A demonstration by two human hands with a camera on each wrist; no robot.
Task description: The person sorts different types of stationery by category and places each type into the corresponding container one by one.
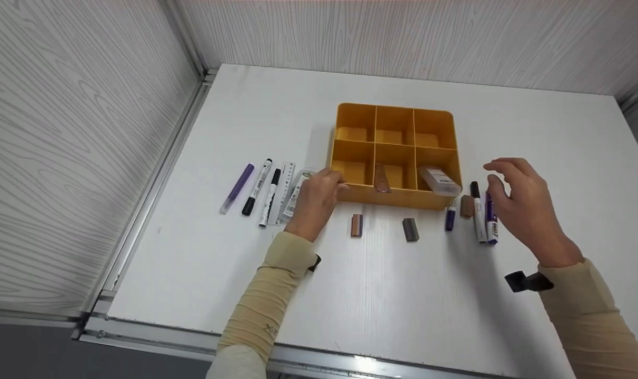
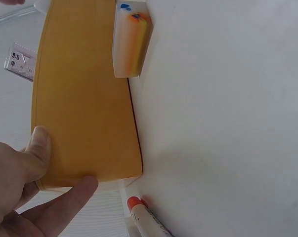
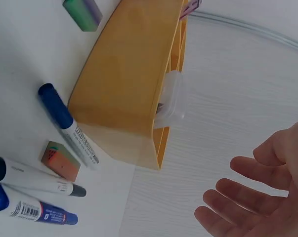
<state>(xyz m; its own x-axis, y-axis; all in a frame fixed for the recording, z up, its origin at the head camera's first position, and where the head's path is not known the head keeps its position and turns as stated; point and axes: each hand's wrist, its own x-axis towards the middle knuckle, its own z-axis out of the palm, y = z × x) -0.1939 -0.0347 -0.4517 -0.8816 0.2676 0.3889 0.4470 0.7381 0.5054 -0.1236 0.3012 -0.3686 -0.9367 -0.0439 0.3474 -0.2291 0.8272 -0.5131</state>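
An orange-yellow box (image 1: pixel 358 195) with several compartments stands on the table. My left hand (image 1: pixel 316 202) grips its near left corner; in the left wrist view the thumb lies at the rim of the box (image 2: pixel 84 98) and a finger lies along its side. A clear plastic case (image 1: pixel 439 181) leans in the front right compartment, sticking out above the rim. A transparent ruler (image 1: pixel 381 179) slants up from the front middle compartment. My right hand (image 1: pixel 527 208) hovers to the right of the box, fingers loosely bent and holding nothing, above a purple-and-white marker (image 1: pixel 491 223).
Left of the box lie a purple pen (image 1: pixel 237 188), a black-capped marker (image 1: pixel 257 187), another marker (image 1: pixel 270 197), a ruler (image 1: pixel 283 192) and a clear package (image 1: pixel 292 202). Small erasers (image 1: pixel 356 225) (image 1: pixel 410 230) lie in front; a blue-capped marker (image 1: pixel 450 217) and a brown eraser (image 1: pixel 467 206) lie right.
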